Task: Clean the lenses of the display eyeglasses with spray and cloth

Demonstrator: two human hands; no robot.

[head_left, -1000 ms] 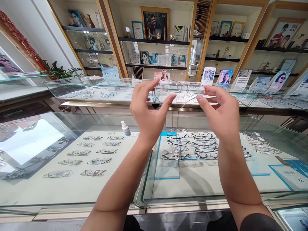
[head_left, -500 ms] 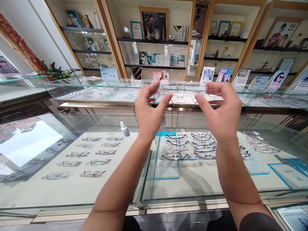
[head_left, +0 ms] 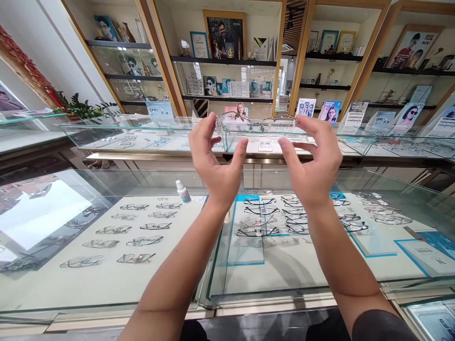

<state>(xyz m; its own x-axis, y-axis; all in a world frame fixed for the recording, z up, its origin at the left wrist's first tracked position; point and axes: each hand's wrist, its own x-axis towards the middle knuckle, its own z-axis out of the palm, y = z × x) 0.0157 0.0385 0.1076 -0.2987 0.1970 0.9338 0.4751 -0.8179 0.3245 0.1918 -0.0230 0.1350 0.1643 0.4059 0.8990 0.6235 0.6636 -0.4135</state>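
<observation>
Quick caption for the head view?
Left hand and right hand hold thin-rimmed glasses above a glass display counter.

Two hands, left hand (head_left: 213, 158), right hand (head_left: 313, 158), one thin-rimmed glasses frame (head_left: 258, 122), one small spray bottle (head_left: 183, 191)

You worked under bright, even shop light. Glare whitened the glass counter top (head_left: 42, 213) at your left, and reflections veiled the frames beneath. Shelves bowed outward at the edges. Far posters were perhaps slightly soft.
</observation>
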